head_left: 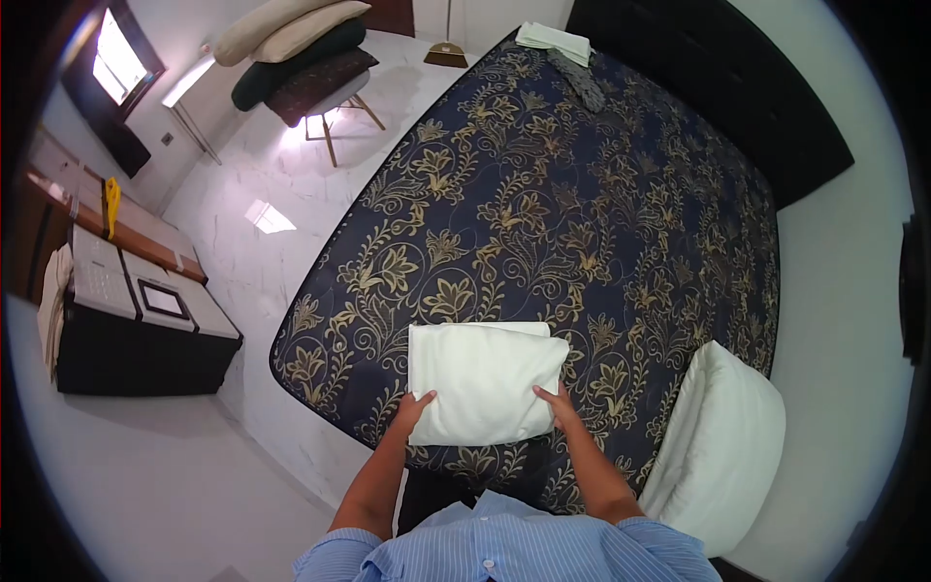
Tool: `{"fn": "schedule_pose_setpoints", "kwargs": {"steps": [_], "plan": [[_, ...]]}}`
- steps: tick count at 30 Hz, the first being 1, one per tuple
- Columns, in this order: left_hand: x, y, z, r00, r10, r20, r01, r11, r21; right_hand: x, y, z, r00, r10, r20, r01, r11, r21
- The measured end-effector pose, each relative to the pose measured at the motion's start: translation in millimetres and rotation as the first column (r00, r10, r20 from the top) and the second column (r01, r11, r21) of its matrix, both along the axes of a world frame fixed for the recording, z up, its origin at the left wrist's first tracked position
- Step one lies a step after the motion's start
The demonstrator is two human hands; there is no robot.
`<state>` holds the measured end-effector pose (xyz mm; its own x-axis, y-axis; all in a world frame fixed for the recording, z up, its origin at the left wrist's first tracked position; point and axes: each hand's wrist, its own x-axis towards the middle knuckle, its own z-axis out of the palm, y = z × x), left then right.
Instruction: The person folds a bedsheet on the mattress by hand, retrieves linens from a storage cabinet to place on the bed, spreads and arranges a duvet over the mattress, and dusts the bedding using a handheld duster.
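A folded white cloth [485,383] lies over the near part of a dark blue mattress [504,233] with a gold floral pattern. My left hand [415,407] grips the cloth's left edge, its thumb on top and the other fingers mostly hidden. On the right edge, my right hand [558,403] holds the same cloth in a similar way, thumb above and fingers beneath or behind it. The cloth's upper right corner is slightly uneven, with another layer showing behind its far edge.
A rolled white quilt [722,451] rests at the mattress's right side. Folded white fabric [553,44] and a grey cloth [579,82] lie near the black headboard [718,78]. Cushions [315,82] are piled on a chair at the back left; a black cabinet [141,339] stands left.
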<state>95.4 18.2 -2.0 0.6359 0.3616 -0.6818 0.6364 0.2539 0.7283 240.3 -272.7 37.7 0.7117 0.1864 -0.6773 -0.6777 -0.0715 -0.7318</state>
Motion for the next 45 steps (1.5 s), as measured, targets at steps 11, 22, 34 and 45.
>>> {"fn": "schedule_pose_setpoints", "kwargs": {"steps": [11, 22, 34, 45], "plan": [[-27, 12, 0, 0.978, 0.208, 0.001, -0.205, 0.961, -0.184, 24, 0, -14, 0.961, 0.276, 0.027, -0.274, 0.96, -0.06], [-47, 2, -5, 0.969, 0.245, -0.023, -0.236, 0.898, -0.371, 0, -15, 21, 0.98, 0.172, -0.104, -0.142, 0.959, 0.245], [-73, -5, 1, 0.996, 0.053, -0.07, -0.072, 0.946, -0.315, -38, -50, -12, 0.966, 0.208, -0.156, -0.2, 0.978, 0.063], [-176, -45, 19, 0.946, -0.178, -0.273, 0.055, 0.913, -0.404, -166, -119, -43, 0.917, 0.191, -0.349, -0.143, 0.977, 0.16]]}}
